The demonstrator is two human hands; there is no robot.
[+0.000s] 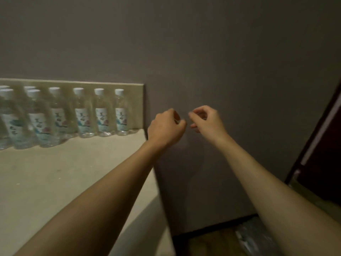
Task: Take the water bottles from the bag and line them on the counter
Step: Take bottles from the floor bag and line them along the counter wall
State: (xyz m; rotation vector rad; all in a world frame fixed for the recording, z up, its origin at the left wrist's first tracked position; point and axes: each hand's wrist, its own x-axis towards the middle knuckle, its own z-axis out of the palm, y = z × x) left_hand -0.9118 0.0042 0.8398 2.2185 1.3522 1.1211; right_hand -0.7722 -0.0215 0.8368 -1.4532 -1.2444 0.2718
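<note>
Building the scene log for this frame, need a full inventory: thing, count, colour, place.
bottles: at least eight, clear with white caps, upright along the counter's back edge, left ones blurred
counter: one, beige, left
backsplash: one, beige, behind the bottles
wall: grey, ahead
bag: one, clear plastic, on the floor lower right, contents unclear
dark red panel: one, right edge
left hand: one, fingers curled, holding nothing, past the counter's end
right hand: one, fingers curled, holding nothing, beside the left
</note>
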